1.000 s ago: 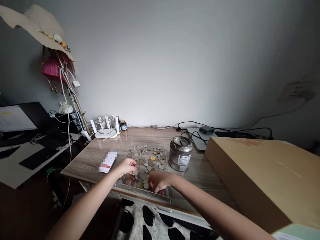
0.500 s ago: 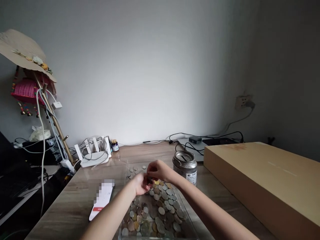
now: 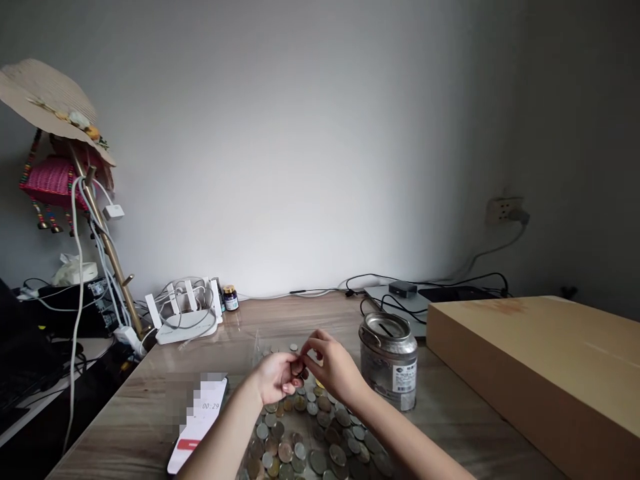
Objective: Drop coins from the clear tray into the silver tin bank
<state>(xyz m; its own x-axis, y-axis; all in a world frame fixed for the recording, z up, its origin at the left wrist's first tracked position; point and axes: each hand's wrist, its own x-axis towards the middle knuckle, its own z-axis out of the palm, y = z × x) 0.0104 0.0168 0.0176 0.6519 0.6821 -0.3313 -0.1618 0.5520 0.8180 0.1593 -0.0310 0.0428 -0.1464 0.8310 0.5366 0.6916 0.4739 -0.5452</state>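
Observation:
My left hand (image 3: 277, 379) is palm up with its fingers curled around a few dark coins (image 3: 299, 371). From the right, my right hand (image 3: 331, 365) reaches over with thumb and forefinger pinched at the left fingertips; whatever is between them is too small to make out. Both hands are above a clear shallow tray (image 3: 256, 348) holding many loose silver, copper and gold-coloured coins (image 3: 318, 460). A round metal coin tin (image 3: 387, 363) with a slotted lid, wire handle and white label stands upright just right of the tray, apart from my hands.
A phone (image 3: 203, 420) showing a timer lies left of my left forearm. At right is a large cardboard box (image 3: 505, 360). Along the back are a white router (image 3: 187, 325), a small dark jar (image 3: 231, 299) and black cables (image 3: 400, 308). A hat (image 3: 50, 97) hangs on a stand.
The view has shifted slightly, so the tin and box appear farther right and lower. My hands remain together over the tray; the right fingers have come to the left fingertips.

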